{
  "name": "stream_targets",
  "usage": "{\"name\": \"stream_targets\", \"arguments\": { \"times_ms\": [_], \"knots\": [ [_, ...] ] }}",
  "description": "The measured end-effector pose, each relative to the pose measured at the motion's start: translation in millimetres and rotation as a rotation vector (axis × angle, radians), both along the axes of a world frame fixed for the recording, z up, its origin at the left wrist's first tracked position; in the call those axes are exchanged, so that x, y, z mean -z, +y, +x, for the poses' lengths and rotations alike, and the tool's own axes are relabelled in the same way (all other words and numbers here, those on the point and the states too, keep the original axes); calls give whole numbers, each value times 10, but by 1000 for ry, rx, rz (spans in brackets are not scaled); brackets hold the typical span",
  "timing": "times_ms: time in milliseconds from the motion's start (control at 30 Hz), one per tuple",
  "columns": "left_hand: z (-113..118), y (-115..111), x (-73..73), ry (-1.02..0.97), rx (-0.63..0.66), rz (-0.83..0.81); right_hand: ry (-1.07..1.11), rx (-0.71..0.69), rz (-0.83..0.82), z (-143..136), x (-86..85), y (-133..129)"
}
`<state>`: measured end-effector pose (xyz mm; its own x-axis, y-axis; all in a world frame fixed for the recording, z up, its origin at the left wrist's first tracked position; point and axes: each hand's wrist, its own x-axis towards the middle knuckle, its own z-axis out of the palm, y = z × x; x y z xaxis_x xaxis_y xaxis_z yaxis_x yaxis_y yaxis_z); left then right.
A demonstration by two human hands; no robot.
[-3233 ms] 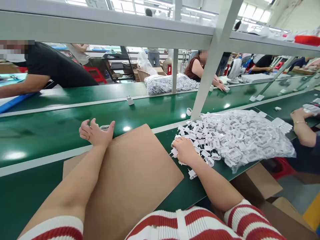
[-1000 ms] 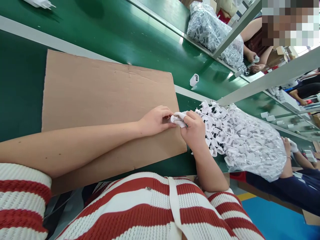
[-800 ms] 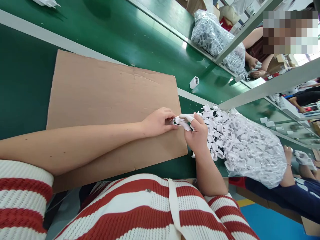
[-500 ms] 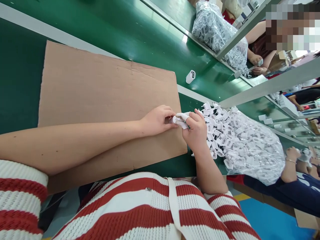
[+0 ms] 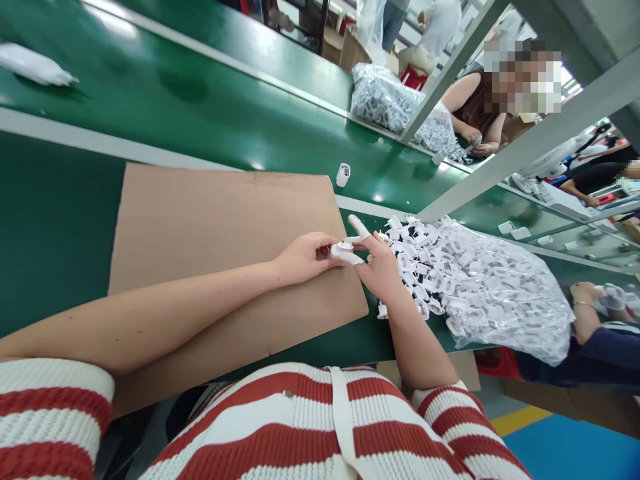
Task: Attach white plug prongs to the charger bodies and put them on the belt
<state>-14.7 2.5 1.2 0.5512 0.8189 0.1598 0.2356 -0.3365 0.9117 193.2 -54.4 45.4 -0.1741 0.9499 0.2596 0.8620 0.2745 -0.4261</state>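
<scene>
Between the two hands, above the right end of a brown cardboard sheet (image 5: 225, 220), is a small white plastic part (image 5: 342, 247), mostly covered by fingers. My left hand (image 5: 306, 259) pinches its left side. White finger covers show on my right hand (image 5: 383, 267). Its thumb and another finger close on the part from the right, while one covered finger points up and away. Just right of that hand lies a heap of loose white plastic charger housings (image 5: 417, 257), some with open frames.
A clear plastic bag (image 5: 510, 293) of white parts adjoins the heap. One white charger piece (image 5: 343, 175) stands on the green belt (image 5: 280, 127). A grey metal post (image 5: 480, 180) crosses the right side. Across the belt, a person handles parts beside another bag (image 5: 385, 97).
My view has tilted, so more of the far side shows. One finger of my right hand has lifted and stretched out. Both hands stay at the white part.
</scene>
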Motion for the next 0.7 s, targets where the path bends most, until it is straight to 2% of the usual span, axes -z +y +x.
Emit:
{"name": "stream_targets", "arguments": {
  "times_ms": [100,233,300,367,467,600,700],
  "knots": [
    [-49,382,-109,46,-163,-49,-2,104,-59,261,13,43],
    [-198,1286,-223,136,-536,54,-254,245,-90,487,102,98],
    [-277,1694,-218,203,-666,65,-282,265,-96,513,135,114],
    [-327,1949,-165,254,-727,54,-264,270,-90,516,146,124],
    [-329,2025,-14,293,-739,61,-217,282,-77,526,143,131],
    [-278,1885,167,307,-648,97,-112,302,-50,533,134,154],
    [-275,1889,163,326,-624,97,205,307,-5,488,107,186]
  ]
}}
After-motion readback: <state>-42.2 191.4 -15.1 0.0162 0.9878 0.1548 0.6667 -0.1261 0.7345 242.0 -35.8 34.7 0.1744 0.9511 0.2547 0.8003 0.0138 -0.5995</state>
